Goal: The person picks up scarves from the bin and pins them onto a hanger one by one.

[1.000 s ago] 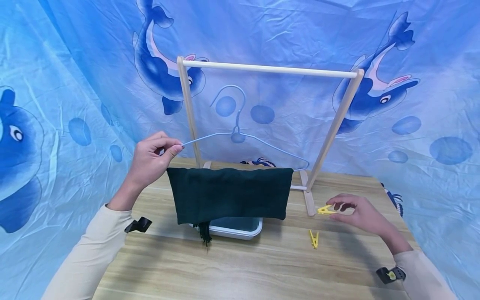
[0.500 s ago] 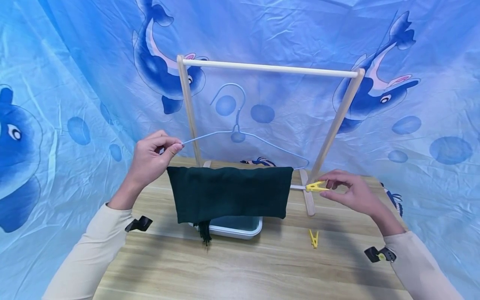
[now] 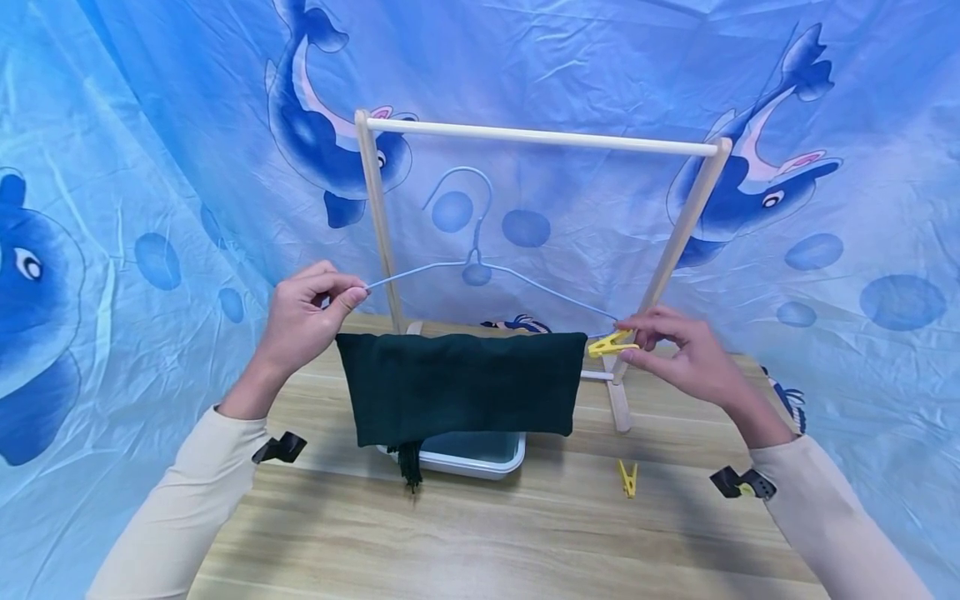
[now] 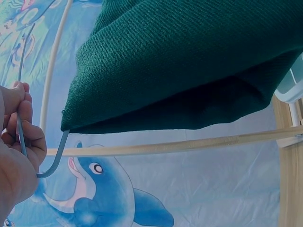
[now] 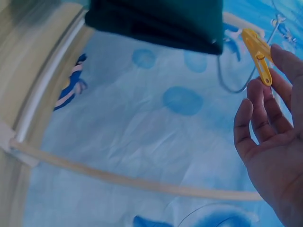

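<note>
My left hand pinches the left end of a light blue wire hanger and holds it up, hook on top. Over the hanger's lower bar drapes a folded dark green scarf, its fringe dangling at the lower left. In the left wrist view the hanger's bent corner comes out from the scarf's edge. Between thumb and fingers, my right hand pinches a yellow clothespin, its tip right beside the scarf's upper right corner. Another yellow clothespin lies on the table.
Behind the hanger stands a wooden rack with a white top rod and slanted posts. A white-rimmed tray sits on the wooden table, partly under the scarf. A blue dolphin-print curtain encloses the back and sides.
My right hand has moved up and left with the clothespin, from over the table to the scarf's right corner. The left hand, hanger and scarf have stayed nearly still.
</note>
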### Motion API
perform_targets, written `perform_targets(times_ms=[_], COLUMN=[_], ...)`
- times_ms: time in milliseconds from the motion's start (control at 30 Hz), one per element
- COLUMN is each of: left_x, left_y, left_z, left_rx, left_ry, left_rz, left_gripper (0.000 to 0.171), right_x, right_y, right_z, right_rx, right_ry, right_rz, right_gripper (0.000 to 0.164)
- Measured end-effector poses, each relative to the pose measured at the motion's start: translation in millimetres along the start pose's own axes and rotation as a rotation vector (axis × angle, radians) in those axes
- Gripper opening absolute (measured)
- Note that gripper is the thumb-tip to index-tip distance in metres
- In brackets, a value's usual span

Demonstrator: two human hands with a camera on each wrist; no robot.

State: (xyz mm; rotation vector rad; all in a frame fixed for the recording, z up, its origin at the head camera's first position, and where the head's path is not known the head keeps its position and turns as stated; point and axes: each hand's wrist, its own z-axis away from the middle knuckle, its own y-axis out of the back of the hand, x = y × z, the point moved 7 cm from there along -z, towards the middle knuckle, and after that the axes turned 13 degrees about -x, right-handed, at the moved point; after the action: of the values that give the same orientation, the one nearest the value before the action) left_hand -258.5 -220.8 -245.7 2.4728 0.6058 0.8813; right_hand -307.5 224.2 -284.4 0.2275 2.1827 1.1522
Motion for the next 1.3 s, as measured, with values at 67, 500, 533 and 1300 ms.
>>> perform_targets(times_ms=[67,500,533,1300], left_x=[0.6,4.2,4.3,3.1], left_y=[-0.6,-5.7,-6.1,-9.0], left_z=[-0.3,-2.3,-2.2,-2.1], left_rx=[-0.001,-0.008,-0.008,0.014], left_ry=[-0.003,-0.007,-0.010,-0.029], left_rz=[0.005,0.013,0.014,0.023], left_gripper=[0.004,0.009,0.008,0.008], right_x=[-7.1,-62.1,-66.2,-123.3], right_y=[2.1,-4.5,-7.3,-71.2], right_z=[-6.4,-55.4,-59.2,-124.0], right_rx=[0.014,0.040,0.035,0.036], right_ry=[0.016,0.161,0.176,0.179], right_rz=[0.002,-0.022,-0.034,-0.236], right_gripper=[0.042,0.042,0.041,0.037])
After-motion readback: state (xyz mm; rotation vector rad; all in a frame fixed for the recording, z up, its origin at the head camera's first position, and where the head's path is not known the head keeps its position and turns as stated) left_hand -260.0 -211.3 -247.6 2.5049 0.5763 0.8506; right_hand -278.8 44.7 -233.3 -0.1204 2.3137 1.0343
